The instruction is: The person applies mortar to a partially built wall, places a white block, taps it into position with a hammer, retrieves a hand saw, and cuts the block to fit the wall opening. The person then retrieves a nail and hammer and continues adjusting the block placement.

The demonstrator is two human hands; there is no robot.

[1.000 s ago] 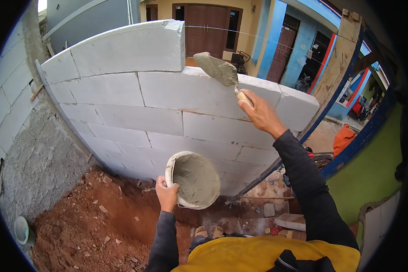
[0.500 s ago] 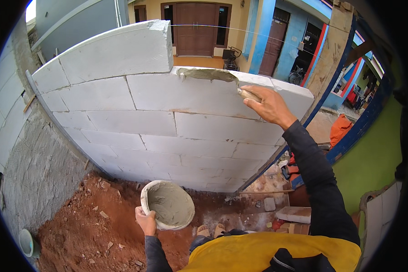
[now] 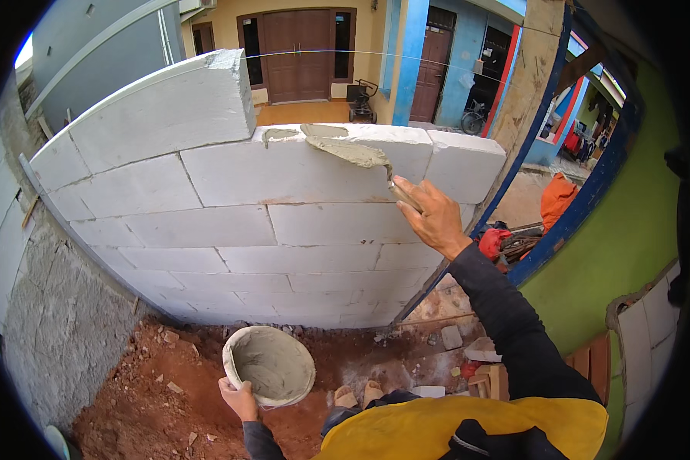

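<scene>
Trowel (image 3: 351,152) in right hand (image 3: 435,218), mortar patches (image 3: 326,131) newly visible atop wall (image 3: 234,172)

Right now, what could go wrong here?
Mortar could drop down the face of the block wall, since the trowel appears to cross its near top edge.

The bucket might tip: only the left grip is seen holding it, at one side.

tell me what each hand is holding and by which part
The left hand holds a mortar bucket by its rim; the right hand holds a trowel by its handle.
</scene>
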